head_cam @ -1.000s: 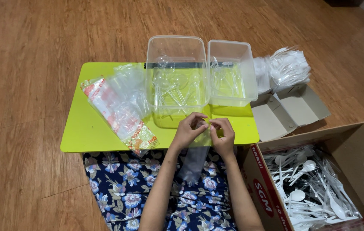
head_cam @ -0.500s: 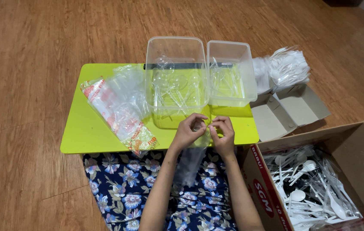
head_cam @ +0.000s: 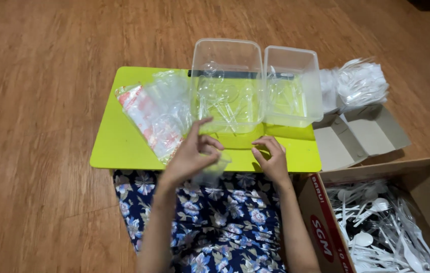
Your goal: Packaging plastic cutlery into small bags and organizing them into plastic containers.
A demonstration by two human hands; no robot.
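Clear plastic is what you have in your left hand (head_cam: 188, 157) — a small transparent sleeve (head_cam: 211, 171), pinched between thumb and fingers just below the middle of the frame, at the near edge of the lime-green table (head_cam: 119, 146). Half a second ago both hands met on that sleeve in front of the larger clear tub (head_cam: 226, 83); now they have come apart. Your right hand (head_cam: 270, 159) has let go and rests beside it, fingers curled and holding nothing that shows, so the sleeve rides on the left hand alone. Earlier it hung long and straight down toward your flowered lap; now it looks shorter and bunched, its long axis running roughly up and down the frame, the lower end pointing toward your lap — which end is open is too faint to tell. Left of the tub lies a pile of printed bags (head_cam: 154, 116); at lower right, the cardboard box of white cutlery (head_cam: 377, 222).
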